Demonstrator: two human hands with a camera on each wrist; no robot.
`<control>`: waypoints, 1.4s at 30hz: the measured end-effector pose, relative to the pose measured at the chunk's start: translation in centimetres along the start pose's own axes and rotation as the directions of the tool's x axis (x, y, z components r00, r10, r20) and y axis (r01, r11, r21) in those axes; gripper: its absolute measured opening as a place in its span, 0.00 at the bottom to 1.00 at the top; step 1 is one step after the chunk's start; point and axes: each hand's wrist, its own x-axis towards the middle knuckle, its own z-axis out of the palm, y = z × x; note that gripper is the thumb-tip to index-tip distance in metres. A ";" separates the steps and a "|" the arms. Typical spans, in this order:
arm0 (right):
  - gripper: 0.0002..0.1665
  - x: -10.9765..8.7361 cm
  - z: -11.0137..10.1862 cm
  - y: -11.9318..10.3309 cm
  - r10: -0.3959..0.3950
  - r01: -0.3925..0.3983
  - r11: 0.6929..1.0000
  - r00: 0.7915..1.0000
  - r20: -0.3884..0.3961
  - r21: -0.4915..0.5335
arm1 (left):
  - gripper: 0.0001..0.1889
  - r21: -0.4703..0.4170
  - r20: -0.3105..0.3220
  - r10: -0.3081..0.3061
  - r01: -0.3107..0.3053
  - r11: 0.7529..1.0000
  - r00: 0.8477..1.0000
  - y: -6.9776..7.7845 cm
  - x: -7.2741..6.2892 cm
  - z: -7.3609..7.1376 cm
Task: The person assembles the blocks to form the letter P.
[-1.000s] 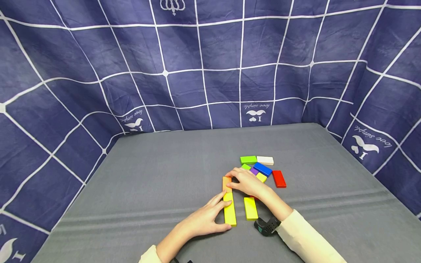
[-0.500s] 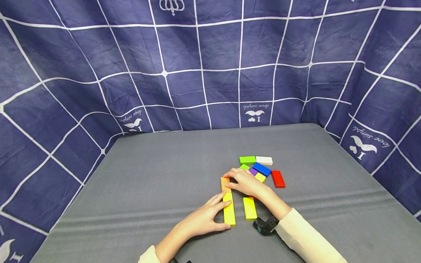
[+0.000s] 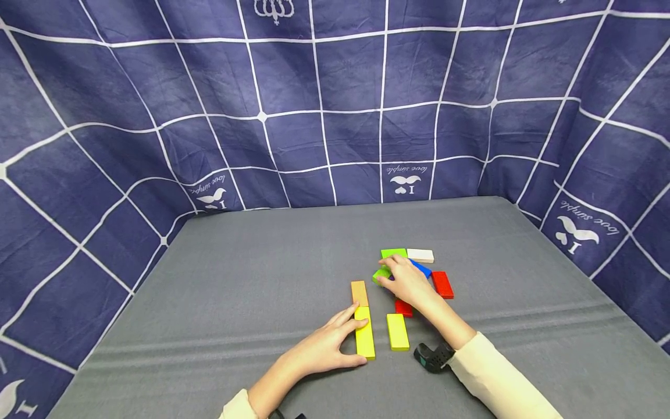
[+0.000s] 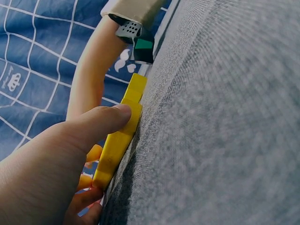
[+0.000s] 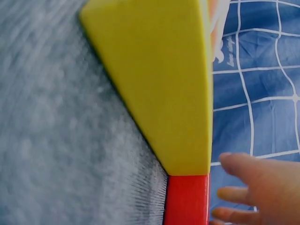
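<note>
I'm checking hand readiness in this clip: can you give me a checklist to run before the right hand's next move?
1. Left hand on the row's yellow block: ok, thumb and fingers touch it.
2. Orange block lined up with it: ok, roughly end to end.
3. Right hand at the nearer green block: ok, thumb and fingers are around it.
4. That grip firm: cannot tell, contact is partly hidden.
5. Nearer green block against the orange block: not ok, they are apart.

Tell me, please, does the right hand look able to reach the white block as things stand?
Probably yes: the white block lies uncovered just beyond the right hand. That hand seems to pinch the nearer green block, though, and may have to release it first.
</note>
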 end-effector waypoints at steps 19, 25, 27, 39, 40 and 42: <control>0.20 3.1 1.0 0.7 -0.161 0.144 0.980 0.980 0.115 0.139 | 0.33 0.008 -0.016 0.006 -0.006 1.000 1.000 0.0 0.0 0.2; 0.20 4.4 1.0 0.7 -0.235 0.187 0.952 0.954 0.186 0.244 | 0.33 0.002 -0.021 0.005 -0.005 1.000 1.000 0.1 0.0 0.2; 0.20 4.6 1.0 0.6 -0.257 0.202 0.944 0.945 0.201 0.259 | 0.33 0.002 -0.023 0.006 -0.006 1.000 1.000 0.1 0.0 0.2; 0.18 4.8 1.4 0.1 -0.312 0.250 0.930 0.925 0.219 0.269 | 0.33 -0.003 -0.015 -0.001 0.001 1.000 1.000 0.2 -0.1 0.1; 0.18 4.9 1.4 0.0 -0.311 0.248 0.930 0.924 0.221 0.271 | 0.33 -0.005 -0.014 -0.003 0.003 1.000 1.000 0.2 -0.1 0.1; 0.18 4.9 1.5 0.0 -0.315 0.250 0.929 0.922 0.228 0.272 | 0.34 -0.008 -0.010 -0.009 0.009 1.000 1.000 0.2 0.0 0.1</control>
